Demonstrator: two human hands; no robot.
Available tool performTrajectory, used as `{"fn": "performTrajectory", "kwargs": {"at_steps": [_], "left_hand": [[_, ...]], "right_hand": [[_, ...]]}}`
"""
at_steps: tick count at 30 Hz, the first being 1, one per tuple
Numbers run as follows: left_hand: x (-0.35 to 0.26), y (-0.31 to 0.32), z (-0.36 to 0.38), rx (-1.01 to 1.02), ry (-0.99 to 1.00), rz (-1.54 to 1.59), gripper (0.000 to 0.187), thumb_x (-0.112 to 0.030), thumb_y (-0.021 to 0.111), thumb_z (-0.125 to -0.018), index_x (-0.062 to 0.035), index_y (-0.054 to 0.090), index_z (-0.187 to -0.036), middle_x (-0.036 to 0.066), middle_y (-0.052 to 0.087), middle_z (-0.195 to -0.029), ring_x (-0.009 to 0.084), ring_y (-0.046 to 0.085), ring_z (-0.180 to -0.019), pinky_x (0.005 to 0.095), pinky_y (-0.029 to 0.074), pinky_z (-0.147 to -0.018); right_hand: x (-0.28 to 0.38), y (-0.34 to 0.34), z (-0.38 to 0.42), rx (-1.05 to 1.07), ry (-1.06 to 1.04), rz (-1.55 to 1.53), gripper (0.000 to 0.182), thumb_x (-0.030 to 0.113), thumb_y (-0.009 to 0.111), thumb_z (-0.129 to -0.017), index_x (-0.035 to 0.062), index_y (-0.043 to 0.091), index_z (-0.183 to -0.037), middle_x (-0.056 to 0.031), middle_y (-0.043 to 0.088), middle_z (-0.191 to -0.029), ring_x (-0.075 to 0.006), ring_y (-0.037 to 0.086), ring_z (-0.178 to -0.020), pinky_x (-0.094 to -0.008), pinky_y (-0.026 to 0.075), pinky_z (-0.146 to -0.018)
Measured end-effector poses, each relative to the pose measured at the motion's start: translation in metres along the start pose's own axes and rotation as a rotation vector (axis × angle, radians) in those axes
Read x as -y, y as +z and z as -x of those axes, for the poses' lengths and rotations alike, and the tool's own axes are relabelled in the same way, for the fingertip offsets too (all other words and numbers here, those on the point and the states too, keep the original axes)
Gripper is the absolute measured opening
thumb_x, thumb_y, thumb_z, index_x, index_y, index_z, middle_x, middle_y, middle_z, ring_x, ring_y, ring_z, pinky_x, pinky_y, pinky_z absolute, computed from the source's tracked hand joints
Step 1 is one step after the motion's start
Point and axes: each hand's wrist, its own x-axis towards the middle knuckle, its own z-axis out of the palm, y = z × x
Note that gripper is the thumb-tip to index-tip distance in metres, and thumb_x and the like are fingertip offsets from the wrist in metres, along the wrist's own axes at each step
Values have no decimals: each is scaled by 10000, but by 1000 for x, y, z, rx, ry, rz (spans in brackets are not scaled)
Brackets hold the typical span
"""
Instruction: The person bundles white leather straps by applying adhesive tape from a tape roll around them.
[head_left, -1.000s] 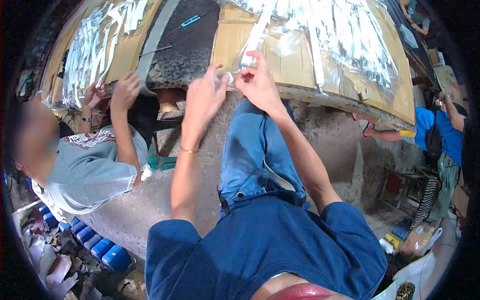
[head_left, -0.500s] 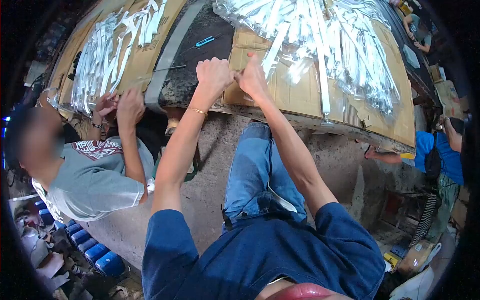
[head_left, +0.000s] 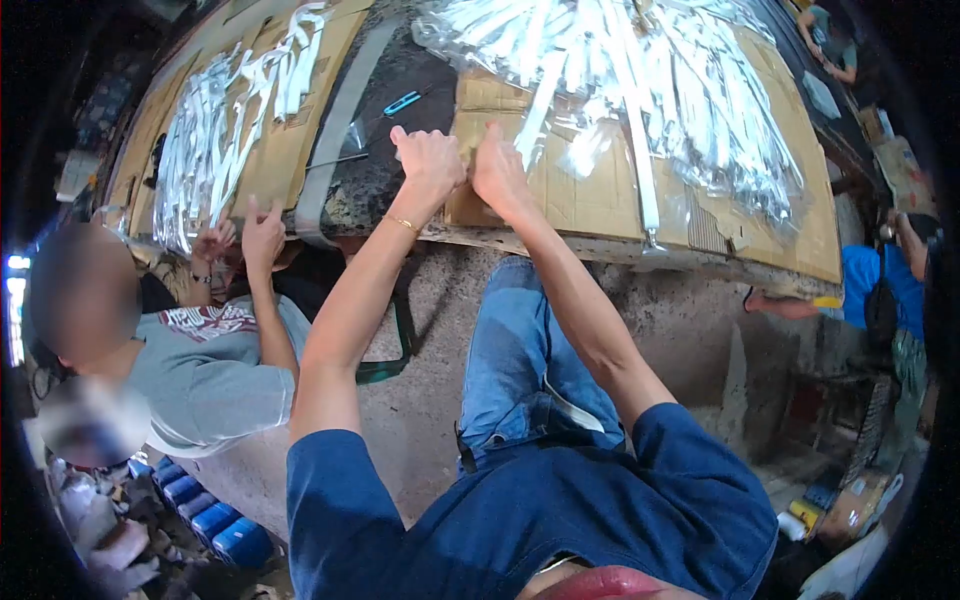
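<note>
My left hand (head_left: 430,162) is curled closed above the table's front edge, its back towards me. Close beside it, my right hand (head_left: 498,172) is closed too, thumb pointing up and away. Whatever the fingers grip, if anything, is hidden behind the hands. Beyond my right hand lies a fanned pile of white straps (head_left: 645,150), many in clear plastic sleeves. Blue-handled snips (head_left: 403,103) rest on the dark tabletop past my left hand, and a thin dark rod (head_left: 338,161) lies to their left.
Flattened cardboard (head_left: 590,215) lies under the straps. More white straps (head_left: 205,150) are on cardboard at the left, where a co-worker in a grey shirt (head_left: 225,365) works with both hands raised. Blue containers (head_left: 240,540) line the floor at lower left. A person in blue (head_left: 865,285) is at the right.
My hands have drawn slightly apart, and my left hand has turned a little. The co-worker's hands have moved apart, fingers up. The whole view has shifted slightly.
</note>
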Motion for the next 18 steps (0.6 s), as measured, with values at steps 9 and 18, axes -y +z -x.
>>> {"fn": "performTrajectory", "kwargs": {"at_steps": [9, 18], "left_hand": [[-9, -1, -5, -113, 206, -226, 307, -403, 649, -826, -147, 730, -975, 68, 705, -1014, 242, 644, -1030, 616, 306, -1015], [-28, 29, 23, -320, 194, -48, 319, -368, 612, -882, -94, 664, -1037, 105, 662, -1045, 252, 590, -1084, 600, 329, -1014]], "right_hand": [[-29, -112, 85, -370, -160, -462, 152, 117, 627, -888, 8, 671, -983, -195, 634, -944, -332, 631, -887, -400, 502, -772], [-133, -180, 236, -278, 401, -377, 132, 41, 650, -879, 11, 721, -986, -64, 664, -841, -109, 578, -699, -240, 458, -651]]}}
